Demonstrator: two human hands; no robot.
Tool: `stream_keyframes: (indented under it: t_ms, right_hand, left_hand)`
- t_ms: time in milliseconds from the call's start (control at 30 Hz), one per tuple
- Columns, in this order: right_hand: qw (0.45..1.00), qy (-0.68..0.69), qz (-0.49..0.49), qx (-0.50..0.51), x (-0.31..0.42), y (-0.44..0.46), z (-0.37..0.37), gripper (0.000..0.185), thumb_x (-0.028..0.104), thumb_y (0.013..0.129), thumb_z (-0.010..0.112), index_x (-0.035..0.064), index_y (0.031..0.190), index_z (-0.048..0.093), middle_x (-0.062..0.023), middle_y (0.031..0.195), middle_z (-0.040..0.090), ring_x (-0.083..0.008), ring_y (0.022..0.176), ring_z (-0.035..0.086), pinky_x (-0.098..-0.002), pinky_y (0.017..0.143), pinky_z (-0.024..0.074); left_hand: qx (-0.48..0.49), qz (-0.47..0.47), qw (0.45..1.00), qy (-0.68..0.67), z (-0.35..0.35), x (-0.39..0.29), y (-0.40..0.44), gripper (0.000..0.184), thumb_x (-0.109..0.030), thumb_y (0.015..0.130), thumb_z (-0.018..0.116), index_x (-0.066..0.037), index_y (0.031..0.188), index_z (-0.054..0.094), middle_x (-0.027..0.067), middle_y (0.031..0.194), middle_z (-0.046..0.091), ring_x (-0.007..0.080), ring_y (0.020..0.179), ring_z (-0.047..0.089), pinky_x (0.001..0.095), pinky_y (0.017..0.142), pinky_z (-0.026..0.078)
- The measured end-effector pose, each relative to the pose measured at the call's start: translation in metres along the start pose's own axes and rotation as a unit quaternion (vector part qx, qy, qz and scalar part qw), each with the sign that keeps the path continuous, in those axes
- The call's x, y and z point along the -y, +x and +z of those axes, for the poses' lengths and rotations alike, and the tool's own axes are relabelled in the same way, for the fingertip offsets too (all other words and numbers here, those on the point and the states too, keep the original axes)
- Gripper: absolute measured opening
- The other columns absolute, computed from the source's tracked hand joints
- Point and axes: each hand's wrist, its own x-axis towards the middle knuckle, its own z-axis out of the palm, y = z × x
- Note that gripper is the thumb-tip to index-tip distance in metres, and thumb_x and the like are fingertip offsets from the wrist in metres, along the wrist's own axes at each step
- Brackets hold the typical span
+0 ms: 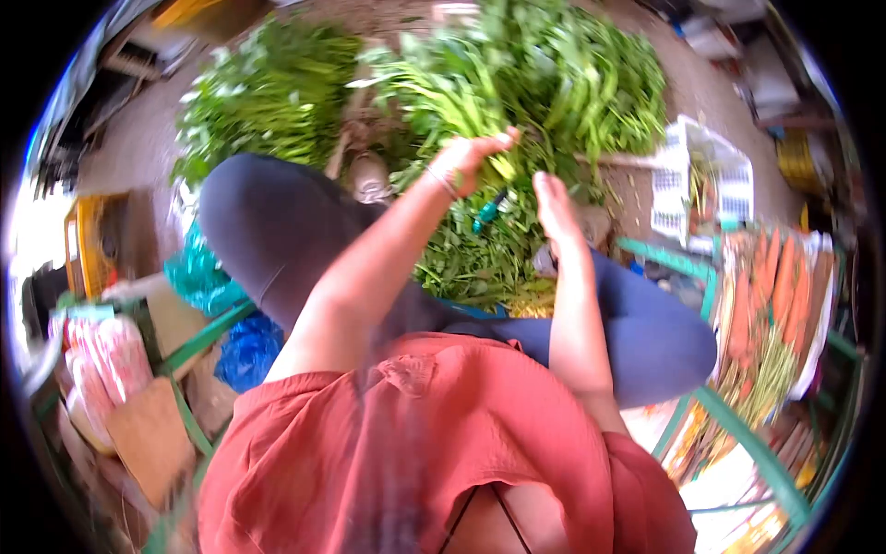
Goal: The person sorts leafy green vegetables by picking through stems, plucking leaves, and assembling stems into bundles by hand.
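A bunch of leafy greens with pale stalks lies with its cut ends pointing toward me. My left hand, wearing a bracelet, is around the stalks near their ends, thumb stretched across. My right hand is just to the right of the stalk ends, fingers straight and together, apparently holding nothing. Below the hands, a small teal-handled tool rests on loose leaves and trimmings; motion blur hides its exact kind.
Large heaps of greens lie ahead, one on the left and one on the right. A white plastic basket stands at right, near carrots. Blue and teal plastic bags sit at left by green metal bars.
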Motion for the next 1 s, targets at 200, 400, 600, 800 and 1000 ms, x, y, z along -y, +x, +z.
stream_keyframes:
  t_ms: [200, 400, 600, 800, 1000]
  right_hand:
    - [0.977, -0.011, -0.022, 0.213, 0.085, -0.011, 0.002, 0.076, 0.038, 0.065, 0.073, 0.0013, 0.122, 0.040, -0.0075, 0.098, 0.056, -0.0110, 0.082, 0.054, -0.0215, 0.062, 0.0419]
    - [0.953, 0.151, 0.065, 0.255, 0.101, -0.021, -0.010, 0.047, 0.018, 0.076, 0.061, 0.0092, 0.118, 0.041, 0.0004, 0.091, 0.054, -0.0083, 0.076, 0.051, -0.0212, 0.047, 0.0385]
    - [0.962, 0.132, 0.022, 0.238, 0.130, -0.022, -0.019, 0.028, 0.010, 0.073, 0.059, 0.0107, 0.099, 0.047, 0.0032, 0.076, 0.051, -0.0062, 0.059, 0.047, -0.0174, 0.039, 0.0312]
    - [0.947, 0.128, -0.143, 0.258, 0.195, -0.020, -0.014, 0.028, 0.015, 0.072, 0.062, 0.0076, 0.096, 0.048, 0.0017, 0.076, 0.054, -0.0071, 0.056, 0.050, -0.0181, 0.041, 0.0359]
    - [0.907, 0.014, -0.293, 0.303, 0.302, -0.043, 0.032, 0.038, 0.007, 0.071, 0.063, -0.0005, 0.105, 0.048, -0.0017, 0.085, 0.055, -0.0077, 0.064, 0.050, -0.0197, 0.057, 0.0398]
  left_hand:
    - [0.097, 0.026, 0.991, -0.093, -0.001, 0.020, 0.003, 0.036, -0.010, 0.075, 0.064, -0.001, 0.108, 0.054, 0.0076, 0.101, 0.060, 0.0160, 0.091, 0.056, 0.0313, 0.077, 0.048]
    - [0.101, 0.015, 0.988, -0.116, 0.016, 0.003, -0.009, 0.027, -0.013, 0.077, 0.063, 0.000, 0.100, 0.059, 0.0056, 0.097, 0.062, 0.0129, 0.077, 0.058, 0.0283, 0.067, 0.050]
    - [0.116, 0.062, 0.980, -0.146, 0.039, -0.012, -0.011, 0.020, -0.009, 0.075, 0.063, 0.001, 0.092, 0.062, 0.0085, 0.088, 0.064, 0.0145, 0.077, 0.060, 0.0281, 0.064, 0.049]
    - [-0.014, 0.151, 0.985, -0.078, 0.059, -0.102, -0.078, 0.042, -0.014, 0.065, 0.072, 0.003, 0.100, 0.056, 0.0092, 0.082, 0.062, 0.0162, 0.065, 0.057, 0.0263, 0.062, 0.048]
    - [-0.200, 0.438, 0.843, -0.240, 0.026, -0.174, -0.141, 0.109, -0.009, 0.055, 0.079, -0.002, 0.132, 0.002, 0.0222, 0.107, 0.047, 0.0255, 0.094, 0.052, 0.0334, 0.080, 0.047]
